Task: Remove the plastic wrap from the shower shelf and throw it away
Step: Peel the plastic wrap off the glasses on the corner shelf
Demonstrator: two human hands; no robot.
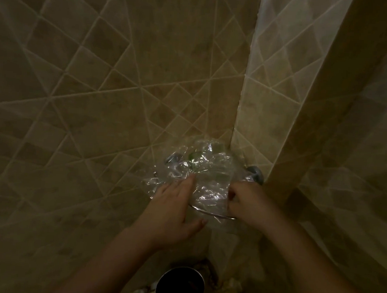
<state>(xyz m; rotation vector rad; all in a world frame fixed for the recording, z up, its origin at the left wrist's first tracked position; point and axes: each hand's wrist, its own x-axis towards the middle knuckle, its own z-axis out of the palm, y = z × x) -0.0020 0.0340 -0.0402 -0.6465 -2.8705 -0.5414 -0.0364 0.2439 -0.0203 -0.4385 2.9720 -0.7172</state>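
Nearest us, below both wrists, sits a dark round bin (pixel 180 285) w/ a metal rim, on the shower floor. Above it our left hand (pixel 172 209) lies flat & spread, fingers (pixel 186 184) loose, pressing on the plastic wrap (pixel 205 173); thumb hangs just under the shelf's front rail, gripping nothing. Our right hand (pixel 244 202) is curled tight, fingers pinching a bunch of the film at the right end of the rail. The wrap is crinkled & clear, draped over the corner shower shelf (pixel 211 213), reaching past our fingertips to the tile corner (pixel 234 130); something green shows thru it beyond the left index tip, can't tell what. A chrome wall mount (pixel 256 172) sits just beyond the right knuckles. We judge we're in the peel-off step: film grabbed on one side, not yet off. Next prob needs the left fingers to close on the film too, then lift both up & toward us so it clears the rail w/o snagging, ball it up, drop it in the bin below.
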